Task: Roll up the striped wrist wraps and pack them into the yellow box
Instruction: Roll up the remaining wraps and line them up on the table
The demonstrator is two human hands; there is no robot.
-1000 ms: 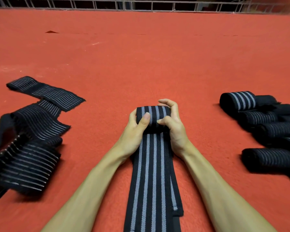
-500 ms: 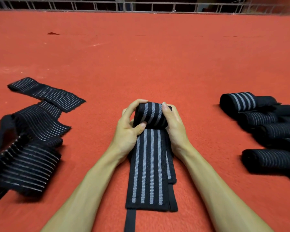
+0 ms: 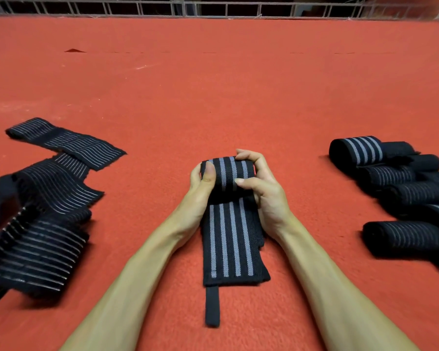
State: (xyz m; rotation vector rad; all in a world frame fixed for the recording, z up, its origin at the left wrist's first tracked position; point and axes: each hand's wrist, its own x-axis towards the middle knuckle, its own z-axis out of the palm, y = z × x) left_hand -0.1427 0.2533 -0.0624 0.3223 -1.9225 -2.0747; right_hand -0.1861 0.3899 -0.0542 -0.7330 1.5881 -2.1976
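1. Striped wrist wrap (image 3: 230, 239): centre of the scene, its far end wound into a roll held between both hands; the unrolled tail lies flat on the red mat (image 3: 213, 97), running toward the near edge.
2. Left hand (image 3: 200, 184): curled round the roll's left end, thumb on top.
3. Right hand (image 3: 265, 191): curled round the roll's right end, thumb across the stripes.
4. Narrow black strap (image 3: 211, 306): projects from the tail's near edge.
5. Rolled wraps (image 3: 401, 188): clustered at right, well apart from the hands.
6. Unrolled wraps (image 3: 43, 214): heaped at left.
7. Metal railing (image 3: 213, 7): far edge.
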